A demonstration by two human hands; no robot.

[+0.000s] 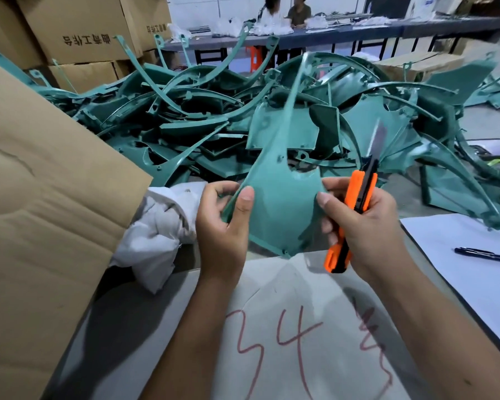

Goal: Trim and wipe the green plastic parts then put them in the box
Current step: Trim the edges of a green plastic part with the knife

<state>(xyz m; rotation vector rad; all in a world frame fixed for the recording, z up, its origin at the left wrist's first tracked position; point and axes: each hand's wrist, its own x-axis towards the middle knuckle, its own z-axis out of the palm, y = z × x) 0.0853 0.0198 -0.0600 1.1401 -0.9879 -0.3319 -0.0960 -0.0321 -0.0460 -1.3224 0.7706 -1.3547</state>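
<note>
We hold the green part (pixel 280 209) with our left hand (pixel 223 223) pinching its edge; our right hand (pixel 364 223) grips the knife (pixel 355 209). It looks light, stiff and slippery, best gripped by the rim.

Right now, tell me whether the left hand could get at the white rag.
Probably yes: the white rag lies just beside the left hand with nothing between, but that hand grips the green part and must release first.

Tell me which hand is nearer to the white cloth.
Left. The left hand grips the green part's left edge, right beside the white cloth. The right hand, holding the orange knife, is beyond the part.
</note>
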